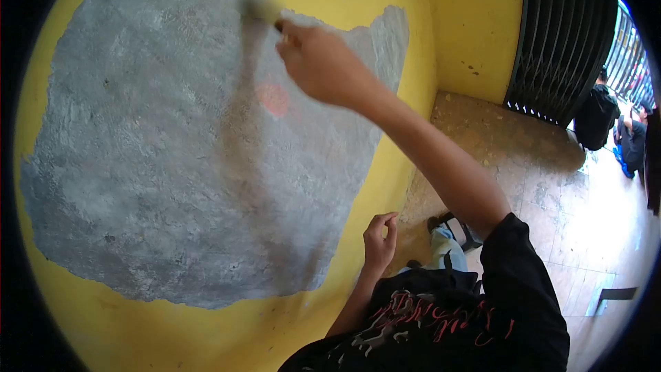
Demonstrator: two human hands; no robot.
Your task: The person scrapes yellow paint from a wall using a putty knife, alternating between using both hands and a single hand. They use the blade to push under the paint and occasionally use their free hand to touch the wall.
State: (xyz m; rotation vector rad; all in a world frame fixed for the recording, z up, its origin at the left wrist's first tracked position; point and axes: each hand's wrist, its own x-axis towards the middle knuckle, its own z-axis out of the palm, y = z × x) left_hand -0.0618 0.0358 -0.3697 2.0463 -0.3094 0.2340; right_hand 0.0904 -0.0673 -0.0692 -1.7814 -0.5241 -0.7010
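Note:
My right hand (313, 62) is raised in front of the wall and closed around the handle of a brush (263, 11). Motion blurs the brush, so its exact shape is hard to see; its dark end points toward a large rough grey patch (151, 131) on the yellow wall. A pinkish round spot (273, 100) shows on the patch, below and left of that hand. Down by my waist, my left hand (380, 240) is loosely curled, nothing visible in it, close to the wall's lower part.
Yellow wall (475, 24) continues around a corner, beside a dark folding metal gate (561, 34). Several people sit near the bright opening, one in black (596, 117). A dark stool (468, 234) is partly visible by my leg on the tiled floor (551, 234).

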